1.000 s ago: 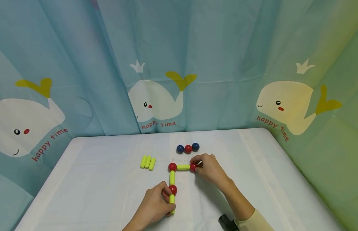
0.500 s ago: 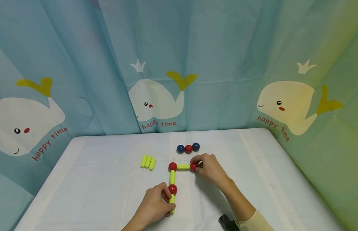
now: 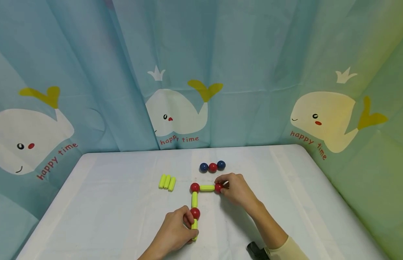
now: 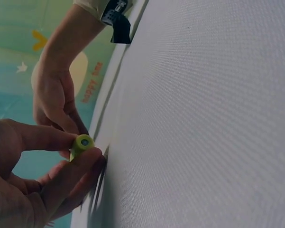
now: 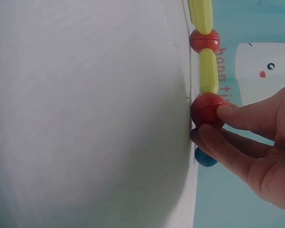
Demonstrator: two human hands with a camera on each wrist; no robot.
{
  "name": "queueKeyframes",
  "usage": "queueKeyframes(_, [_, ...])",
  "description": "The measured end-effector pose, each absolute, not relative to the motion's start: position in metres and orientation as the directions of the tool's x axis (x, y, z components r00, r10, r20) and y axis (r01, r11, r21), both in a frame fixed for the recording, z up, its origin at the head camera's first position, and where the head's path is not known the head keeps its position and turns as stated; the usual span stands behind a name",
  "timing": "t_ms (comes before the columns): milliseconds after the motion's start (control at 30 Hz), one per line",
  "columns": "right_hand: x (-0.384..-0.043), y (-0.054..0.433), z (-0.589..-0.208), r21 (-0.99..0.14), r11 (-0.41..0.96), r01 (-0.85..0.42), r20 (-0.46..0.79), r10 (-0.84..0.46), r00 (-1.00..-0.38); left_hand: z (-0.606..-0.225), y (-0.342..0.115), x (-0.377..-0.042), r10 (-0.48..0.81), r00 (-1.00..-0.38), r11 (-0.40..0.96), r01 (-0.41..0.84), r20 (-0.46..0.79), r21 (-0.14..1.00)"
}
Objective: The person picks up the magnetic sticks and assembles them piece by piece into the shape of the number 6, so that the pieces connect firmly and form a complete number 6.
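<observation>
On the white table lies an L-shaped chain of yellow-green rods and red balls. My left hand [image 3: 175,229] pinches the nearest rod [image 3: 194,224], whose round end with a dark centre [image 4: 85,142] faces the left wrist camera. Above that rod sits a red ball [image 3: 195,213], then an upright-running rod [image 3: 194,199] up to the corner ball [image 3: 194,187]. From the corner a sideways rod [image 3: 206,188] leads to the end red ball [image 5: 208,110], which my right hand [image 3: 236,189] grips between thumb and fingers.
Three loose rods [image 3: 167,182] lie side by side to the left of the chain. Behind it, a red ball [image 3: 213,167] rests between two navy balls [image 3: 204,167]. A whale-print curtain [image 3: 253,72] hangs beyond the table [image 3: 116,202].
</observation>
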State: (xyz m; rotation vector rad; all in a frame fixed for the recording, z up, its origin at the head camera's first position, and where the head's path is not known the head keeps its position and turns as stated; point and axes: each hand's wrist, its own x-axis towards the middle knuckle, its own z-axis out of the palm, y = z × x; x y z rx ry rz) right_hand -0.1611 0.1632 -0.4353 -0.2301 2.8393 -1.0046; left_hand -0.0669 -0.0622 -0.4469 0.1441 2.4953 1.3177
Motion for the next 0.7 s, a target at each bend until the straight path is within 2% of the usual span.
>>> queueKeyframes(467, [-0.162,0.165,-0.435,-0.632,0.767,-0.112,-0.059,-0.192,-0.98,-0.44,-0.061,-0.069,0.273,-0.914,0.593,-0.086,-0.301,0.801])
queueKeyframes(700, [-0.162,0.164,-0.435,-0.631,0.768,-0.114,-0.059,-0.194,-0.979,-0.433,-0.07,-0.078,0.316,-0.908,0.635,-0.011,-0.274,0.772])
